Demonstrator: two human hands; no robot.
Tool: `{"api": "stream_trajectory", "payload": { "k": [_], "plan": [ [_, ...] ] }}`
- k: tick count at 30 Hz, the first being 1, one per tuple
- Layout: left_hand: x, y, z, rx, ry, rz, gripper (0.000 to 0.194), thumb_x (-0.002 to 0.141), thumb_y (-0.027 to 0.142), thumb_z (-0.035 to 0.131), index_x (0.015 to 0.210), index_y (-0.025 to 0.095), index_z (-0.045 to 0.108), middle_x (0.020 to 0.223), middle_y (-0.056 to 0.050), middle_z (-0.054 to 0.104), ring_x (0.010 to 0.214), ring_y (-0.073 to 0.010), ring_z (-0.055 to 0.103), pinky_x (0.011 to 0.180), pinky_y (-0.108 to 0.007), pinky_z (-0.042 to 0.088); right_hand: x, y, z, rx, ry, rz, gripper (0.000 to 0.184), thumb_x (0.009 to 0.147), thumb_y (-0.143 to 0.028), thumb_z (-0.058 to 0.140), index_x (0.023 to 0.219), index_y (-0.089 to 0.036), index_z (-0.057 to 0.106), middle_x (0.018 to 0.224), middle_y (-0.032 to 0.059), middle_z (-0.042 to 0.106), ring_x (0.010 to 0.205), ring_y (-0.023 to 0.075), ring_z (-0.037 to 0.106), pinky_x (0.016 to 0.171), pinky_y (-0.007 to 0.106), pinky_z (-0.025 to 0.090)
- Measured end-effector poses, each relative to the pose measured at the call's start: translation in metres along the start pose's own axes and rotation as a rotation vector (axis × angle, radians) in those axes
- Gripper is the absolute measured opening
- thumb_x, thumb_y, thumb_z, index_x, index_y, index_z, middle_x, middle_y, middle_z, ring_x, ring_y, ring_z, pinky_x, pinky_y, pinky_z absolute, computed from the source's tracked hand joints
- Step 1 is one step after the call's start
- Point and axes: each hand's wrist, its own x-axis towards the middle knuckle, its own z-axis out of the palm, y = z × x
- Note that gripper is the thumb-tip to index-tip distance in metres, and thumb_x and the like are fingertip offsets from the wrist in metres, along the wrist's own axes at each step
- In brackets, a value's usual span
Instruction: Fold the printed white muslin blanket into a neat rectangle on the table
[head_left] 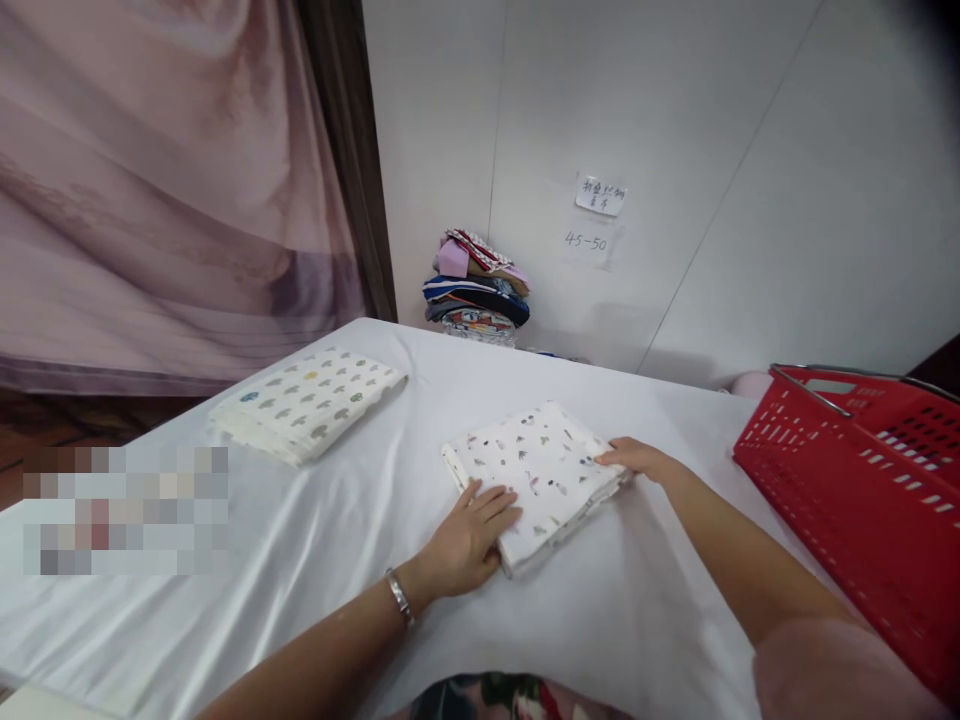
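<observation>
In front of me on the white-covered table (pixel 330 560) lies a folded white cloth (pixel 540 460) with a small scattered print, its layers showing along the near edge. My left hand (pixel 466 540), with a silver bracelet at the wrist, lies on the cloth's left part, fingers spread flat and thumb at the near edge. At the right corner, my right hand (pixel 630 456) grips the cloth, thumb on top and the other fingers mostly hidden. Farther left is a second folded cloth (pixel 315 395), cream with grey, mushroom-like shapes.
A red plastic basket (pixel 847 480) with a metal handle stands at the right. Beyond the table's far edge rises a stack of folded fabrics (pixel 480 290) against the white wall. Paper labels (pixel 600 196) are on the wall. A pink curtain (pixel 172 180) hangs at left.
</observation>
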Motion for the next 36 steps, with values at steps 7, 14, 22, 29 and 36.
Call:
{"api": "stream_trajectory", "payload": {
  "k": [7, 14, 22, 29, 36],
  "plan": [
    [-0.02, 0.01, -0.01, 0.006, -0.047, 0.115, 0.086, 0.057, -0.001, 0.043, 0.139, 0.022, 0.029, 0.141, -0.009, 0.038, 0.133, -0.0249, 0.029, 0.109, -0.056, 0.016, -0.09, 0.054, 0.03, 0.71, -0.111, 0.028, 0.039, 0.067, -0.034, 0.066, 0.1, -0.015, 0.062, 0.081, 0.0062, 0.069, 0.071, 0.0181, 0.062, 0.057, 0.025, 0.046],
    [-0.027, 0.046, -0.005, 0.009, -0.052, 0.032, 0.07, 0.065, 0.012, 0.05, 0.133, 0.021, 0.038, 0.14, -0.007, 0.041, 0.13, -0.0241, 0.033, 0.111, -0.051, 0.016, -0.148, 0.066, 0.041, 0.921, 0.012, -0.042, 0.072, 0.073, -0.036, 0.067, 0.137, -0.033, 0.033, 0.097, 0.0003, 0.066, 0.079, 0.0158, 0.06, 0.061, 0.024, 0.047],
    [-0.028, 0.056, 0.007, 0.104, 0.017, -0.155, 0.061, 0.072, 0.013, 0.048, 0.132, 0.02, 0.04, 0.133, -0.007, 0.048, 0.126, -0.022, 0.038, 0.111, -0.047, 0.014, -0.174, 0.059, 0.038, 1.05, 0.084, -0.113, 0.042, 0.068, -0.039, 0.072, 0.106, -0.025, 0.063, 0.09, 0.001, 0.067, 0.073, 0.0152, 0.058, 0.058, 0.023, 0.045],
    [-0.022, 0.063, -0.005, 0.146, 0.0, -0.198, 0.066, 0.065, 0.003, 0.043, 0.128, 0.022, 0.042, 0.124, -0.006, 0.052, 0.119, -0.0218, 0.042, 0.109, -0.048, 0.015, -0.19, 0.044, 0.046, 1.24, 0.174, -0.131, 0.027, 0.069, -0.037, 0.071, 0.092, -0.024, 0.065, 0.08, 0.0004, 0.064, 0.068, 0.0146, 0.057, 0.055, 0.024, 0.048],
    [-0.025, 0.044, -0.017, 0.13, 0.16, -0.135, 0.058, 0.064, 0.002, 0.043, 0.119, 0.019, 0.046, 0.111, -0.008, 0.058, 0.11, -0.0223, 0.049, 0.107, -0.049, 0.022, -0.208, 0.043, 0.044, 1.347, 0.097, -0.295, 0.037, 0.069, -0.032, 0.06, 0.106, -0.026, 0.062, 0.101, 0.0052, 0.064, 0.087, 0.0218, 0.06, 0.071, 0.036, 0.052]
  ]
}}
